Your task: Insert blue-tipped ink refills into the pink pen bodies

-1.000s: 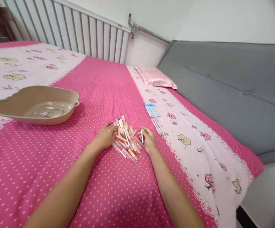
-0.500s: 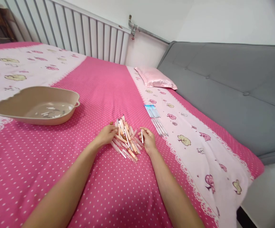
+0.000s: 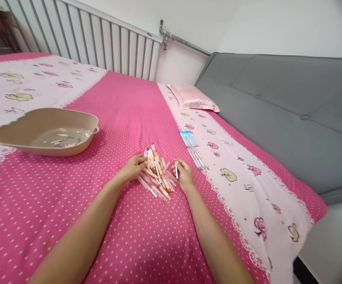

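Observation:
A pile of several pale pink and orange pens (image 3: 159,173) lies on the pink dotted bedspread (image 3: 123,221) between my two hands. My left hand (image 3: 132,167) rests at the pile's left side, fingers curled onto the pens. My right hand (image 3: 183,174) is at the pile's right side and pinches one thin white stick (image 3: 176,169) upright between thumb and fingers. A neat row of several blue-capped clear pens (image 3: 193,146) lies just beyond my right hand.
A beige scalloped plastic basin (image 3: 8,136) with small scraps in it stands at the left. A pink pillow (image 3: 193,98) lies at the far end. A grey sofa (image 3: 292,114) borders the bed on the right, a white radiator behind.
My left fingers have shifted slightly over the pile's left edge. My right hand keeps the white stick in the same place.

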`<state>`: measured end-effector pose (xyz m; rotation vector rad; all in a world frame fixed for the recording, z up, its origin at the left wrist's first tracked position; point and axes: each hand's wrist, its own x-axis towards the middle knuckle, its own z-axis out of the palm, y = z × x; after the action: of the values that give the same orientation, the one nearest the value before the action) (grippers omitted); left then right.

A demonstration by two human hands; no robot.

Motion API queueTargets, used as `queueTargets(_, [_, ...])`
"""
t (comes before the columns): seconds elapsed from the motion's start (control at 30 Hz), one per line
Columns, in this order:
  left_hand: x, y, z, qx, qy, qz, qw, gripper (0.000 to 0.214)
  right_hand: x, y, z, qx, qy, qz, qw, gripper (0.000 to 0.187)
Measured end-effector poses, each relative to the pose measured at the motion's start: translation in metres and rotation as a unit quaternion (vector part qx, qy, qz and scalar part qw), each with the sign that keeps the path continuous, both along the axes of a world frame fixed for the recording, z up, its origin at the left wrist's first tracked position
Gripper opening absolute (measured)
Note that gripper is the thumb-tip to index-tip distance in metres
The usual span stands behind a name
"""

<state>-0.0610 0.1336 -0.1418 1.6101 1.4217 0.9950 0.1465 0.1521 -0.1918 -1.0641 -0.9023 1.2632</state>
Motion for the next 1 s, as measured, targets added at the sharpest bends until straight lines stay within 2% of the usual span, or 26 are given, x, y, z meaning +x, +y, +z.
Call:
queueTargets(0.1, [0.002, -0.004, 0.004, -0.068, -0.074, 0.022, 0.995, 0.023, 0.000, 0.000, 0.000, 0.001, -0.001, 0.000, 1.000, 0.035])
queueTargets(0.23, [0.002, -0.008, 0.008, -0.189, -0.154, 0.031, 0.969, 0.040, 0.000, -0.001, 0.000, 0.001, -0.005, 0.001, 1.000, 0.035])
queueTargets(0.33, [0.002, -0.009, 0.009, -0.224, -0.181, 0.038, 0.957, 0.044, 0.000, -0.001, 0.000, 0.000, -0.007, 0.002, 1.000, 0.036])
queueTargets(0.43, [0.003, -0.009, 0.008, -0.224, -0.203, 0.054, 0.952, 0.042, 0.000, -0.001, 0.001, -0.002, -0.006, 0.001, 1.000, 0.037])
queueTargets(0.57, [0.006, -0.010, 0.012, -0.208, -0.230, 0.113, 0.944, 0.038, -0.001, -0.002, 0.002, -0.002, -0.004, -0.002, 1.000, 0.037])
queueTargets(0.8, [0.008, -0.014, 0.021, -0.164, -0.230, 0.174, 0.943, 0.042, -0.001, 0.000, 0.001, 0.003, 0.004, 0.000, 1.000, 0.032])
queueTargets(0.9, [0.009, -0.014, 0.022, -0.133, -0.256, 0.174, 0.942, 0.038, 0.000, 0.000, 0.001, 0.002, 0.007, 0.003, 1.000, 0.031])
queueTargets(1.0, [0.010, -0.012, 0.020, -0.085, -0.288, 0.145, 0.943, 0.033, -0.001, 0.000, 0.001, 0.005, -0.002, 0.000, 1.000, 0.037])
